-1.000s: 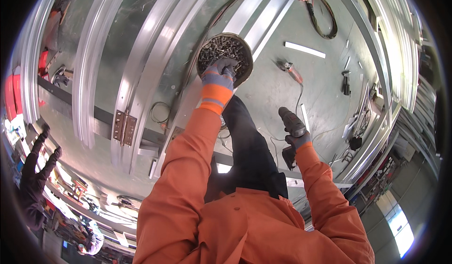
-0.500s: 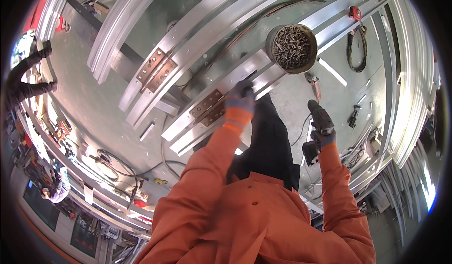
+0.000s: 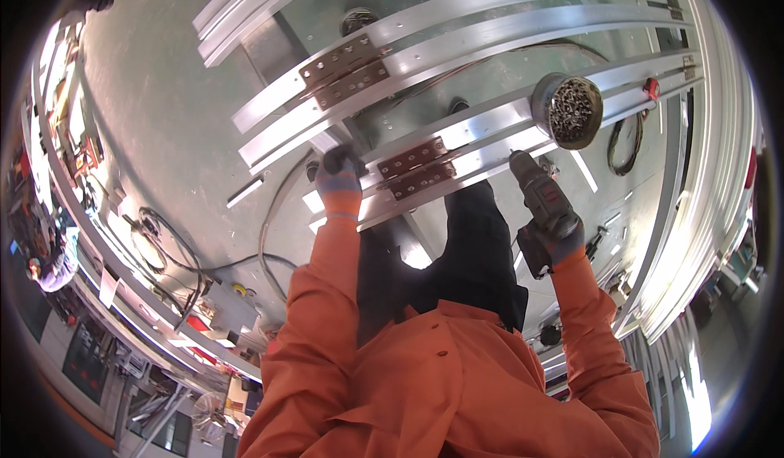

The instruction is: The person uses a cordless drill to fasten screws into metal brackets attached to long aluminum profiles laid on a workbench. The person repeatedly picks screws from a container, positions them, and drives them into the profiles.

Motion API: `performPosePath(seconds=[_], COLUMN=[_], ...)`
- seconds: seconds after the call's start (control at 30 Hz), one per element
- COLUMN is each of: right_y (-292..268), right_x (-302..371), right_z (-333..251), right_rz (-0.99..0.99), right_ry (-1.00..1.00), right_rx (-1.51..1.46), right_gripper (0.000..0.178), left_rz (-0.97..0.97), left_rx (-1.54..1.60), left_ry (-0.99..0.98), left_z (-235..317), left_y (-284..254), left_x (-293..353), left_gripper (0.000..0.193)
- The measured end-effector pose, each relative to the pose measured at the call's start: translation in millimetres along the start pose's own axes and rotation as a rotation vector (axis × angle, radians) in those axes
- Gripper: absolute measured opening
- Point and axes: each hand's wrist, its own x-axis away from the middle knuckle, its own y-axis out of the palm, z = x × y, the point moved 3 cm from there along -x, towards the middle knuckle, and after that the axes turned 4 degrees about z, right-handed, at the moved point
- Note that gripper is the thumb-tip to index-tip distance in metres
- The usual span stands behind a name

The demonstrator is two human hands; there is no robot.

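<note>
Hinge (image 3: 416,167), brown, two-leaved: lies on paired metal bars (image 3: 490,122), just right of my left hand (image 3: 337,176), the nearer of the two; its long axis follows the bars, rising rightward. Left fingers: gloved, curled near the bars' end; I cannot tell whether they grasp anything. Right hand (image 3: 565,244): clasped round a drill (image 3: 545,201), nose toward the bars, right of the hinge. Bucket (image 3: 541,100) of screws (image 3: 571,113): beyond the drill's nose.
</note>
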Motion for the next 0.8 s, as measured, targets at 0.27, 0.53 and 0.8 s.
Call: performPosePath(seconds=[0.27, 0.53, 0.8], right_y=[40, 54, 56], right_x=[-15, -17, -36], right_z=[-53, -77, -94], right_rz=[0.023, 0.014, 0.062], right_ry=[-0.518, -0.313, -0.524], right_rx=[0.325, 0.24, 0.17], right_gripper=[0.052, 0.055, 0.057], left_rz=[0.027, -0.066, -0.076], left_rx=[-0.128, -0.217, 0.131], left_ry=[0.196, 0.192, 0.024], left_z=[39, 66, 68], left_y=[27, 46, 22], left_x=[-93, -74, -81], left_gripper=[0.02, 0.03, 0.027])
